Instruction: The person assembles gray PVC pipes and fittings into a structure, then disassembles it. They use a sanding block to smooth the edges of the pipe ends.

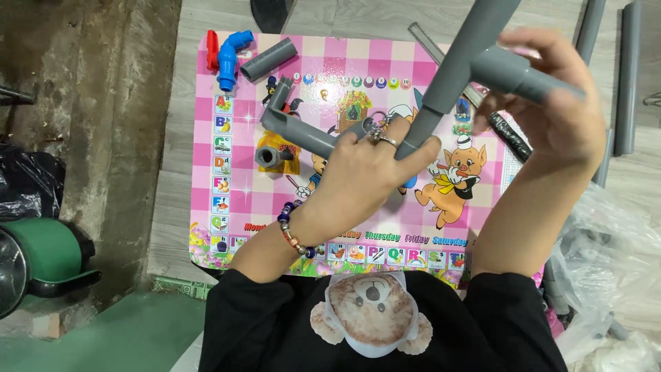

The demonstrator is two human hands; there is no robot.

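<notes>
The left hand (pixel 361 172) has its fingers clenched around the lower stem of a grey pipe tee assembly (pixel 458 69), the forefinger stretched along the pipe; a ring sits on one finger and a beaded bracelet (pixel 292 231) circles the wrist. The right hand (pixel 558 114) grasps the side branch of the same assembly, fingers wrapped over the short grey arm that points right. The assembly is held in the air above the table, its long stem slanting up out of the top of the view.

Just left of the left hand, partly under it, a grey pipe piece with an elbow (pixel 296 124) lies on the mat, and a grey threaded fitting (pixel 268 156) stands beside it. Farther up-left lie a short grey pipe section (pixel 268 58), a blue elbow fitting (pixel 231 58) and a red handle piece (pixel 212 49), all close together near the mat's top-left corner.

The mat (pixel 255 200) is pink checked, with a column of small picture squares down its left edge, a row of coloured squares along its near edge, and a cartoon pig (pixel 451 179) at right. It covers most of the small wooden table (pixel 169 207). Open mat shows at lower left. Long grey pipes (pixel 626 76) lie at the far right; crumpled clear plastic bags (pixel 613 275) crowd the right edge.
</notes>
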